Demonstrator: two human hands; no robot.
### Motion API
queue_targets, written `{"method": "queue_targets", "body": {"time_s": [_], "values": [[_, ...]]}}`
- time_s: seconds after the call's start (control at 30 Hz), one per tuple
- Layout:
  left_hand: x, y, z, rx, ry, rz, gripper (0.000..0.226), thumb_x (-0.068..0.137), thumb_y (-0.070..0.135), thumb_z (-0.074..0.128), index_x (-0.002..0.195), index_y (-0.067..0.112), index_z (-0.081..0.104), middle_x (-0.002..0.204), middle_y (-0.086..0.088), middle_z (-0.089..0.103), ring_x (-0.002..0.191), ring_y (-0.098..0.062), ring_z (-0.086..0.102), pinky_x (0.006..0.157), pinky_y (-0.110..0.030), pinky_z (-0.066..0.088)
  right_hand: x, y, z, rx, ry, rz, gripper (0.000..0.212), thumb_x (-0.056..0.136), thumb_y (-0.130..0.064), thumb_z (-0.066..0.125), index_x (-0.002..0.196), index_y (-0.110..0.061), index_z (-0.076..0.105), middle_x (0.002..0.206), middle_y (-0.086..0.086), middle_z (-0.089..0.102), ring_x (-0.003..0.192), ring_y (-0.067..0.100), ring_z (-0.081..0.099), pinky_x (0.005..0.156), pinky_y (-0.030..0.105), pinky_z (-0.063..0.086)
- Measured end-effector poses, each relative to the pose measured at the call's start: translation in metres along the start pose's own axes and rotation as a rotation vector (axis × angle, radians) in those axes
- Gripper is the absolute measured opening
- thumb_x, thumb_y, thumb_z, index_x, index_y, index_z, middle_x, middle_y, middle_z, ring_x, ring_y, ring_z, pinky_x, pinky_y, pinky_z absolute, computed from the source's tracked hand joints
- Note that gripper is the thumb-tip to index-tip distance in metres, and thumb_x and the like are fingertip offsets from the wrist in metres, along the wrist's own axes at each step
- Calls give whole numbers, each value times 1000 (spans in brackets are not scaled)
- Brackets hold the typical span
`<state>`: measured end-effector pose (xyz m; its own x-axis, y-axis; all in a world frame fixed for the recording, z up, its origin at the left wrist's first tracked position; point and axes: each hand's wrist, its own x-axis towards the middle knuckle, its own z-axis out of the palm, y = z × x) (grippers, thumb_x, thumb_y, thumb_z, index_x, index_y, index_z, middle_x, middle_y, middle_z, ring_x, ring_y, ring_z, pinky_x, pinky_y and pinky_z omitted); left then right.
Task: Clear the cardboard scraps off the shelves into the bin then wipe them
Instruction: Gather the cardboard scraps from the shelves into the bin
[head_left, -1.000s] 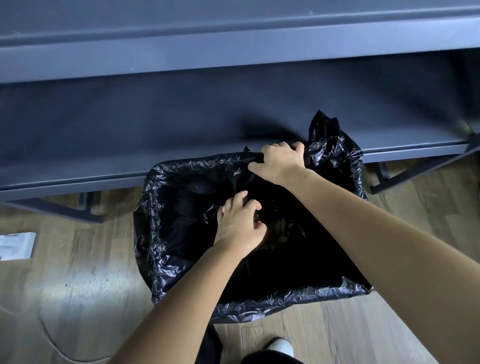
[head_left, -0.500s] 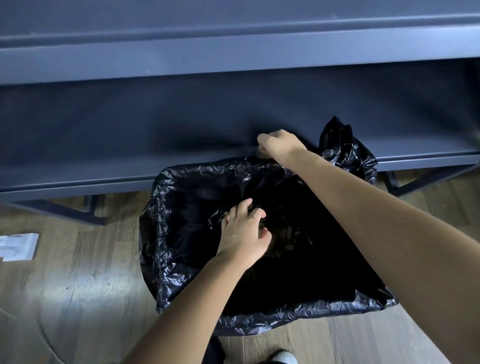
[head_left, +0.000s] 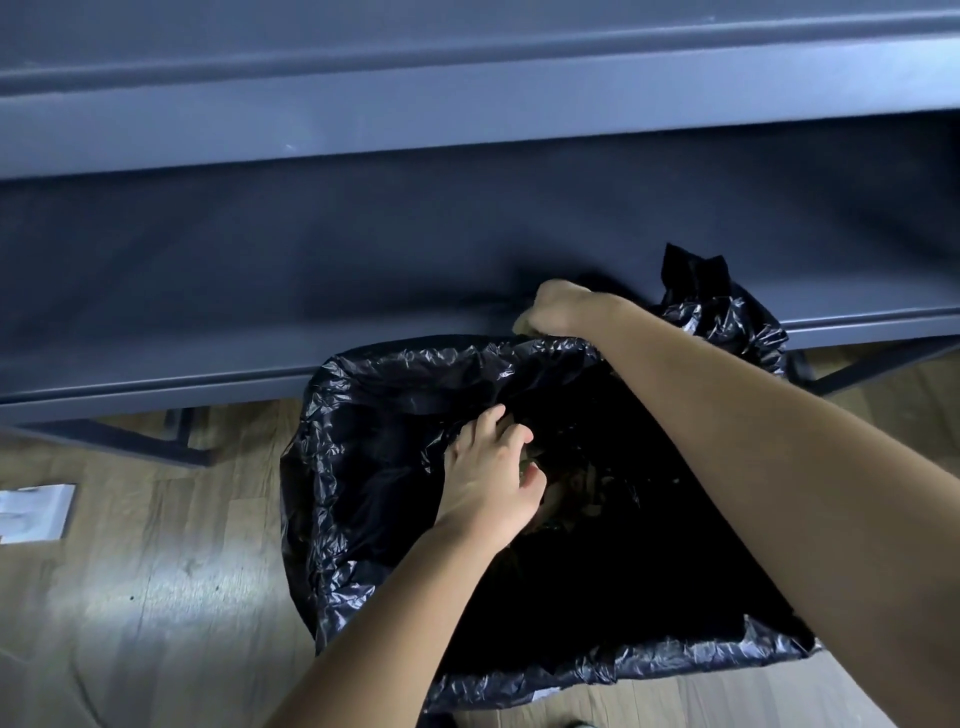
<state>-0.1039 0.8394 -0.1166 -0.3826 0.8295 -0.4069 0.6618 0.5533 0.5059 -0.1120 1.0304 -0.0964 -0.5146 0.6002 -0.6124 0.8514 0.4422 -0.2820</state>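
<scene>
The long dark shelf (head_left: 363, 270) sits just behind the bin (head_left: 363, 519). Your right hand (head_left: 566, 309) curls round a tan scrap (head_left: 522, 326) at the shelf edge; pull it straight over the rim. Your left hand (head_left: 488, 478) hangs over the bin, fingers bent; I cannot tell if it holds anything.

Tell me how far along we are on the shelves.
Done: brown scraps lie inside the bin, and the visible lower shelf shows none. In hand: the right hand grips a tan piece at the shelf edge; the left hand hangs loosely curled over the bin. Left: binning that piece, then the wipe.
</scene>
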Motion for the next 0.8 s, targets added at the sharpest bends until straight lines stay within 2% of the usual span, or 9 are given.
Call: {"method": "queue_targets", "body": {"time_s": [0.13,0.2,0.3,0.4,0.47,0.53,0.6,0.73,0.8], "values": [[3,10,-5,17,23,18,41,92,25,44,133,21,40,151,1,20,139,-18,19,113,-36,20,-15,4,-1,384,460,-98,15,86,-12,50,76,-8,59,84,12,56,96,7,53,74,25,43],[2,16,-9,30,35,16,43,92,25,44,134,21,39,151,1,20,139,-18,20,113,-37,21,-44,9,-2,726,674,-123,17,82,-8,50,81,-9,67,95,10,63,91,17,57,75,23,44],[1,23,-15,37,67,-3,43,91,23,44,134,20,39,151,0,22,138,-19,21,113,-37,22,-88,21,8,1167,670,-133,27,77,1,47,62,-18,60,84,12,68,76,28,63,67,33,51],[-1,29,-18,51,86,-22,43,91,21,45,134,17,41,150,-2,23,138,-21,23,111,-38,23,-120,34,32,988,538,-114,28,80,5,49,68,-17,63,71,1,63,68,20,59,62,23,48],[-4,33,-19,69,77,-23,44,90,21,46,134,17,41,150,-2,23,137,-22,22,111,-40,23,-130,47,49,686,400,-105,20,83,-10,57,98,-17,68,90,3,67,89,20,59,80,23,47],[-10,37,-17,69,79,-15,43,91,20,46,133,18,41,150,-1,24,138,-21,22,111,-39,22,-137,55,56,465,331,-79,34,87,-21,55,120,-19,61,120,4,61,116,23,50,99,32,40],[-21,43,-18,73,90,-3,41,92,19,45,133,17,41,149,0,25,138,-20,22,111,-38,22,-146,53,51,468,398,-87,34,88,-20,52,122,-18,59,127,3,57,119,22,47,98,30,38],[-57,70,-39,-3,154,91,37,91,12,45,128,13,47,142,-1,36,132,-19,33,109,-34,28,-188,32,20,555,561,-208,23,84,-7,52,101,-11,68,89,-2,65,77,11,57,76,19,47],[-79,91,-66,-101,227,158,33,88,7,45,120,8,55,128,-5,52,119,-22,49,100,-34,39,-222,16,-9,558,614,-275,18,80,-7,52,85,-10,69,62,-14,55,61,8,50,62,10,38]]}}
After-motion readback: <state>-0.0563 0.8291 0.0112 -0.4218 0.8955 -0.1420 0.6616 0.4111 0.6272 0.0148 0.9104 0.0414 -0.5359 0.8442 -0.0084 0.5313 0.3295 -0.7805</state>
